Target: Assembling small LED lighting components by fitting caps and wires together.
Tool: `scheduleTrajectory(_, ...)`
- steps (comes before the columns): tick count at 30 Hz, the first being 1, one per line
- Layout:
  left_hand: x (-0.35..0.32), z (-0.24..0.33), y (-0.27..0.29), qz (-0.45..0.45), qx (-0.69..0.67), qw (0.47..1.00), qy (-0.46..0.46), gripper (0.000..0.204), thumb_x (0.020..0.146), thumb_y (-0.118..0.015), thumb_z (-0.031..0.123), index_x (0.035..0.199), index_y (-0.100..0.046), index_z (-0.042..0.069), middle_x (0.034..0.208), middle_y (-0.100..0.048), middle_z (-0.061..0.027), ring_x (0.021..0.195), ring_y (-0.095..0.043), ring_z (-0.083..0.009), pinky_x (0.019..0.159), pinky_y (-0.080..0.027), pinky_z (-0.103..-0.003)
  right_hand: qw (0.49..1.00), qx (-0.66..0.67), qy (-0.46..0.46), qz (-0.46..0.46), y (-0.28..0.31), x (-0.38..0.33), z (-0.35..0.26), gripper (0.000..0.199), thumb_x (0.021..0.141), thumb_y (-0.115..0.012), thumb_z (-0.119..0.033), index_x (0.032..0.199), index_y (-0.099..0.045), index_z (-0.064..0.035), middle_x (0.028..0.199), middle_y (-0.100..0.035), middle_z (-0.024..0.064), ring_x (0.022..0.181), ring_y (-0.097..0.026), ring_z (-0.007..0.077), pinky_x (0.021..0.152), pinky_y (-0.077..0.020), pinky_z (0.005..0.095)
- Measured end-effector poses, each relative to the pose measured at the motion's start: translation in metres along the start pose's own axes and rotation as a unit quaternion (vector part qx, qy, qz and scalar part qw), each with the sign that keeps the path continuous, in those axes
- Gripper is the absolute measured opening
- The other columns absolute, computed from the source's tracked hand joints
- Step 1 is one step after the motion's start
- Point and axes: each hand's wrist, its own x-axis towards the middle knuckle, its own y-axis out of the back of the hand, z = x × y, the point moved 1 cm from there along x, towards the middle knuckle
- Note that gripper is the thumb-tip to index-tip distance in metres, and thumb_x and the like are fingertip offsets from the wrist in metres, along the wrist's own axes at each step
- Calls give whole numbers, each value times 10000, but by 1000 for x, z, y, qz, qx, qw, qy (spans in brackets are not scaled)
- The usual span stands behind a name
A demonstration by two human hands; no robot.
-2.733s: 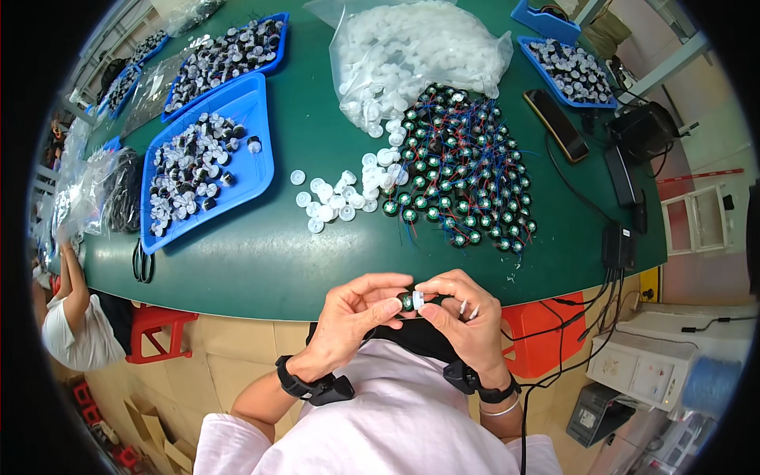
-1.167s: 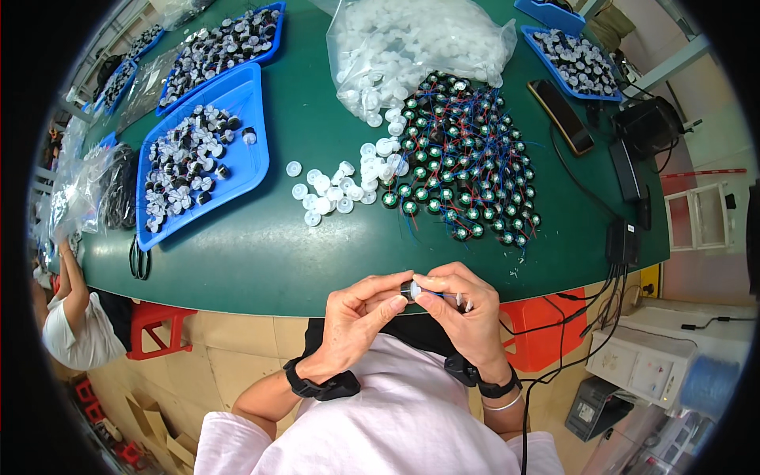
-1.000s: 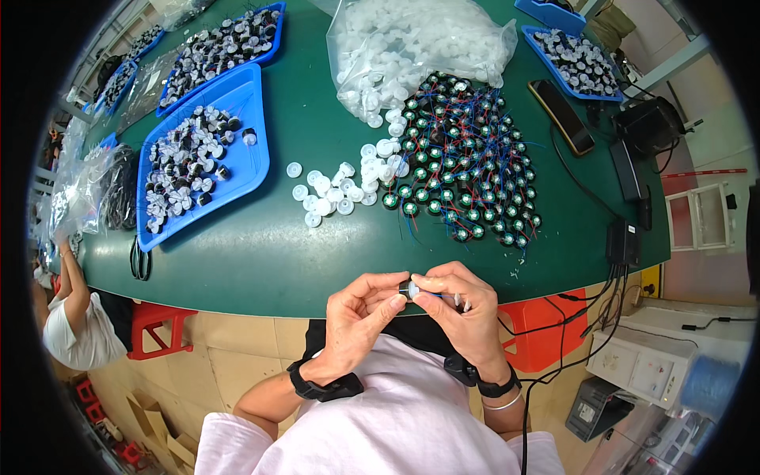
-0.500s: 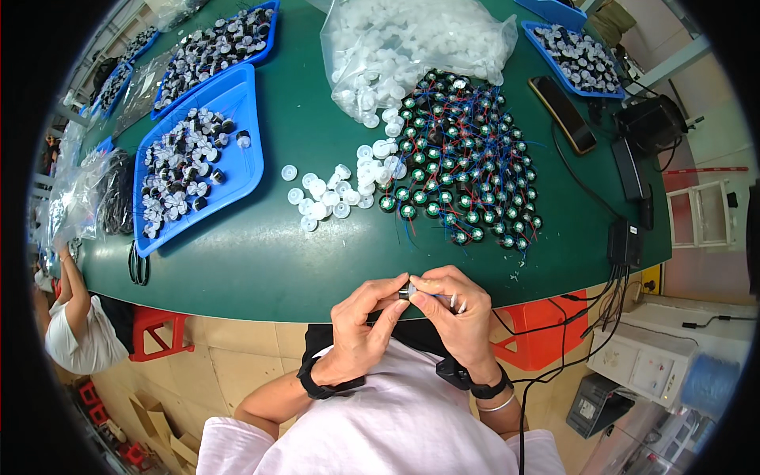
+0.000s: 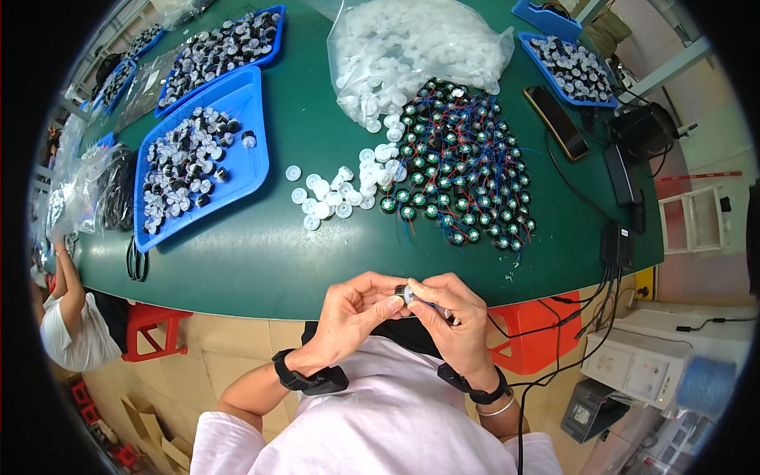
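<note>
My left hand (image 5: 354, 315) and my right hand (image 5: 450, 317) meet just below the near edge of the green table (image 5: 261, 261). Together they pinch a small round black part with a white cap (image 5: 407, 294), its thin wires trailing under the right fingers. On the table ahead lies a heap of small round black parts with red and blue wires (image 5: 457, 172). Left of that heap are loose white plastic caps (image 5: 340, 194), spilling from a clear bag of white caps (image 5: 416, 46).
A blue tray (image 5: 237, 170) with capped parts lies at the left, with more blue trays behind (image 5: 269, 16) and at the far right (image 5: 571, 67). A dark phone (image 5: 556, 123), black boxes with cables (image 5: 616, 244), scissors (image 5: 136, 261), a person at left (image 5: 67, 317).
Both hands stay together on the small part, turning and pressing it slightly; the view has shifted a little. Nothing on the table has moved.
</note>
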Motion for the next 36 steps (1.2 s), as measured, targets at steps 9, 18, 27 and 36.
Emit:
scheduleTrajectory(9,2,5,7,-10,-36,998,43,265,920,-584,101,1139,-562,-45,1053,-641,-119,897,-646,-159,811,-533,-266,999,-21,37,-14,-4,4,1,254,781,-673,54,1026,-654,-9,876,-587,68,684,-562,129,558,-447,237)
scheduleTrajectory(18,4,13,10,-15,-94,991,93,250,926,-582,148,1090,-591,-40,984,-667,-123,864,-661,-161,783,-542,-252,989,124,-83,-1,3,6,7,157,834,-662,14,984,-629,45,989,-601,90,610,-510,-11,507,-357,128)
scheduleTrajectory(27,4,10,11,-12,-73,995,65,256,930,-576,156,1091,-592,-42,996,-663,-128,847,-664,-169,774,-548,-264,978,190,-72,-47,-5,12,16,89,845,-644,17,931,-626,29,926,-595,67,765,-582,65,621,-490,187)
scheduleTrajectory(36,5,18,17,-44,7,994,96,296,924,-588,155,1168,-594,-12,1009,-657,-81,864,-625,-118,732,-531,-239,997,38,-29,-56,5,11,-7,211,782,-707,-7,985,-650,-25,889,-593,29,697,-534,51,526,-394,201)
